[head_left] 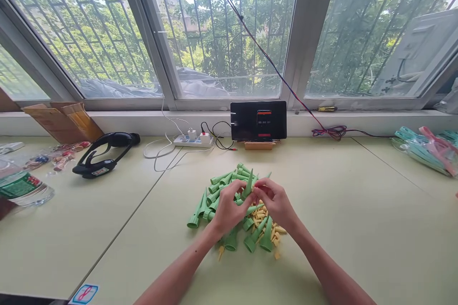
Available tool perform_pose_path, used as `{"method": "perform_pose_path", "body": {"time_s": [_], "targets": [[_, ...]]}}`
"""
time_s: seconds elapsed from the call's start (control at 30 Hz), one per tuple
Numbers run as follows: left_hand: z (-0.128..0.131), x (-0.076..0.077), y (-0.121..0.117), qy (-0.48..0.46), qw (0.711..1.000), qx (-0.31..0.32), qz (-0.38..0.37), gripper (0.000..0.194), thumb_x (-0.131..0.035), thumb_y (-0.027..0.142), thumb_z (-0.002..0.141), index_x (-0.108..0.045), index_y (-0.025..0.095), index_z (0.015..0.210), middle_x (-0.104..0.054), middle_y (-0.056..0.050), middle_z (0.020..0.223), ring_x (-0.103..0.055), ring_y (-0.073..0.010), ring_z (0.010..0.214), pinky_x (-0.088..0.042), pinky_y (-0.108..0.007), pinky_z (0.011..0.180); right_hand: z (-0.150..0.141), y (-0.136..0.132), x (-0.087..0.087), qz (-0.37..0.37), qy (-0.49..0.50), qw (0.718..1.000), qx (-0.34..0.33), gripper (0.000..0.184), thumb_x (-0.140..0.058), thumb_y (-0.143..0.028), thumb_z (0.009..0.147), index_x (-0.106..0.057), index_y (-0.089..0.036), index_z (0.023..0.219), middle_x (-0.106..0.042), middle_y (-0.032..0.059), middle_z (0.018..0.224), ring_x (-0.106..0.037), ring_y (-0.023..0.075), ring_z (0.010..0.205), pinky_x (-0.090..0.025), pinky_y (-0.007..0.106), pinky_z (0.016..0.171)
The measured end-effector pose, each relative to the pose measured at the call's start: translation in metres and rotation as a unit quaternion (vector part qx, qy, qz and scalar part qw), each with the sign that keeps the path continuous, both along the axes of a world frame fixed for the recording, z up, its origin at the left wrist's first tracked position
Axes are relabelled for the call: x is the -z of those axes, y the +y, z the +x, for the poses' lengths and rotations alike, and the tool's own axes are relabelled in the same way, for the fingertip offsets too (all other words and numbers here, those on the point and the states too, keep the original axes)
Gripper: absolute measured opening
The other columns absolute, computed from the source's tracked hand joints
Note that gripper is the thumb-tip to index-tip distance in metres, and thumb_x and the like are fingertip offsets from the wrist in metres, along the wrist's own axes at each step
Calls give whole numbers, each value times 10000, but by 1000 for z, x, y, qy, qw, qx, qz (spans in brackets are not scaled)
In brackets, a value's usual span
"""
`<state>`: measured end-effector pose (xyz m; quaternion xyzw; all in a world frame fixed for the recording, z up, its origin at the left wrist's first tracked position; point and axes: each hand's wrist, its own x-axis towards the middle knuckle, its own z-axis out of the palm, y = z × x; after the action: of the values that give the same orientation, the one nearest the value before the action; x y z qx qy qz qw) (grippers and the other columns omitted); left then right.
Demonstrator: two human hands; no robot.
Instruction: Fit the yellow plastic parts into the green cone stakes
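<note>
My left hand [228, 208] is closed around a green plastic cone spike [249, 187], its narrow tip pointing up. My right hand [276, 201] meets it at the side, thumb and fingers pinched on a small yellow plastic piece [253, 189] that is mostly hidden by the fingertips. Beneath both hands lies a pile of similar green cone spikes [214, 188], some on their sides and some leaning. Several small yellow plastic pieces [260, 216] are heaped under my right hand, and a few lie scattered nearer to me.
A dark tablet screen [246, 126] showing a timer stands against the window ledge. To its left are a power strip [193, 140] with cables, a black headset [103, 155] and a plastic bottle [25, 186]. Bagged turquoise and pink items [427, 147] lie far right.
</note>
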<state>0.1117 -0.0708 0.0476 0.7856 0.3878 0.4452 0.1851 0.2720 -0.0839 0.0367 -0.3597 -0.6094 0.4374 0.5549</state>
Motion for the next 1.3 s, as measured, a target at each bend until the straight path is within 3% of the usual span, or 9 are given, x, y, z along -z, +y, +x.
{"method": "perform_pose_path", "body": {"time_s": [0.27, 0.47, 0.6, 0.7, 0.8, 0.93, 1.07, 1.17, 1.3], "targets": [[0, 0, 2, -10, 1000, 16, 5, 102, -641, 272, 865, -589, 186, 847, -582, 11, 757, -500, -129, 695, -410, -243, 655, 2, 3, 2, -63, 53, 995, -50, 222, -673, -382, 858, -561, -191, 864, -556, -11, 731, -562, 131, 664, -480, 254, 602], [-2, 4, 5, -6, 1000, 17, -13, 147, -661, 313, 853, -597, 180, 857, -571, 2, 757, -502, -137, 695, -427, -264, 670, 0, 2, 0, -36, 39, 998, -12, 237, -613, -416, 894, -513, -205, 853, -583, 1, 798, -558, 132, 662, -460, 252, 590], [-3, 3, 5, -54, 997, 18, -56, 194, -666, 353, 848, -618, 169, 884, -613, -24, 796, -554, -153, 734, -478, -284, 706, 1, 3, 2, -18, 37, 998, 43, 226, -532, -433, 943, -464, -221, 906, -636, 14, 830, -587, 138, 626, -487, 273, 594], [-3, 3, 6, -146, 977, 55, -147, 207, -635, 365, 870, -625, 167, 929, -641, -33, 821, -613, -156, 729, -528, -280, 680, 2, 3, 4, -3, 18, 996, 88, 201, -504, -424, 962, -468, -226, 957, -616, -8, 766, -574, 129, 564, -479, 268, 565], [-2, 4, 9, -238, 939, 90, -231, 246, -653, 397, 851, -616, 164, 923, -591, 6, 705, -593, -129, 579, -524, -252, 530, 1, 1, 4, 11, -5, 994, 105, 180, -501, -405, 967, -500, -225, 980, -558, -30, 710, -554, 121, 545, -460, 253, 542], [-3, 2, 14, -277, 915, 107, -273, 299, -671, 423, 830, -663, 145, 941, -603, -7, 708, -598, -134, 565, -522, -248, 470, 0, -3, 1, 36, -47, 993, 105, 157, -495, -369, 974, -550, -223, 984, -510, -33, 696, -529, 117, 565, -447, 244, 550], [-6, -1, 15, -271, 909, 112, -298, 299, -722, 395, 792, -708, 141, 948, -636, -6, 697, -617, -125, 565, -568, -271, 595, -1, -5, 0, 65, -85, 988, 111, 152, -491, -333, 974, -582, -213, 997, -538, -9, 748, -515, 122, 592, -462, 257, 584], [-7, -3, 13, -255, 905, 126, -316, 319, -747, 349, 777, -712, 155, 1028, -686, -20, 739, -677, -160, 694, -579, -301, 759, 0, -5, -1, 85, -94, 985, 119, 143, -486, -301, 974, -594, -212, 1004, -566, 14, 829, -523, 124, 606, -469, 262, 584], [-6, -5, 12, -246, 899, 161, -326, 365, -769, 321, 755, -705, 173, 1083, -719, -65, 988, -696, -197, 859, -563, -332, 862, 0, -4, -2, 113, -96, 981, 129, 153, -477, -265, 975, -616, -215, 1016, -579, 32, 904, -536, 121, 616, -483, 268, 592]]}}
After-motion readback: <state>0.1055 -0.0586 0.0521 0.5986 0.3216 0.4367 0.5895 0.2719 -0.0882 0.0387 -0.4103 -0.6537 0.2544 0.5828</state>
